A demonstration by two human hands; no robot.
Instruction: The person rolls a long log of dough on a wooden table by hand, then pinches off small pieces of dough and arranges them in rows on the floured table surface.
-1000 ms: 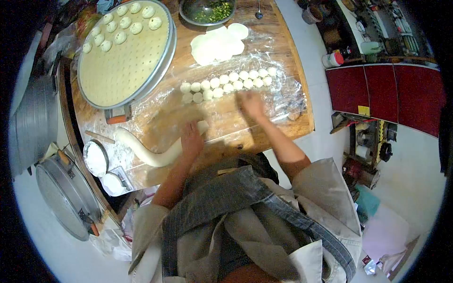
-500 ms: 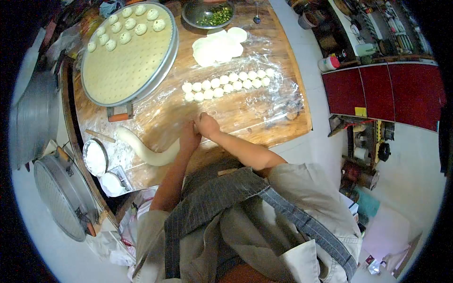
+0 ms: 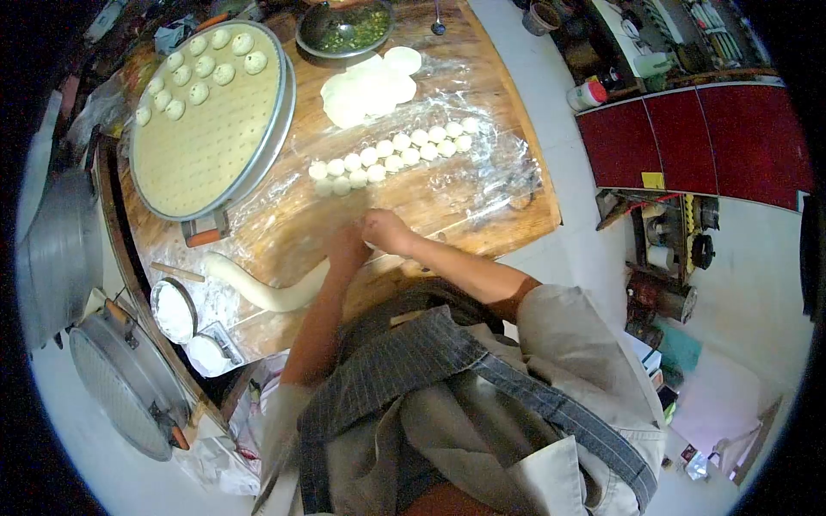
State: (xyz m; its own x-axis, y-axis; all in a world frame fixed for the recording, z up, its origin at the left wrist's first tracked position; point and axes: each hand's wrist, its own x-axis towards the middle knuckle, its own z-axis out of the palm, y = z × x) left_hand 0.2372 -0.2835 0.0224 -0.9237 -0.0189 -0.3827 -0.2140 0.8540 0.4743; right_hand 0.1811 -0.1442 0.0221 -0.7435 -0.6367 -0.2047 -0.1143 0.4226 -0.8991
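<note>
Both my hands are together over the floured wooden table, near its front edge. My left hand (image 3: 348, 244) is closed around the end of a long, curved rope of dough (image 3: 267, 297), which runs left beneath my forearm. My right hand (image 3: 387, 231) is closed against it, fingers curled; whatever is between them is hidden. Just beyond my hands lie two rows of small round dough pieces (image 3: 369, 156). Farther back is a flat, pale sheet of dough (image 3: 361, 93) with lobed edges.
A large round steamer tray (image 3: 206, 172) at back left carries several filled buns (image 3: 224, 74). Beyond the dough sheet stands a bowl of chopped green filling (image 3: 366, 34). Front left are a rolling pin (image 3: 177, 273), a bowl of flour (image 3: 173, 310) and a second steamer (image 3: 129, 378).
The whole view has shifted, so the table things sit farther left. My hands remain together, slightly farther right relative to the table. A shiny spoon now shows in the filling bowl.
</note>
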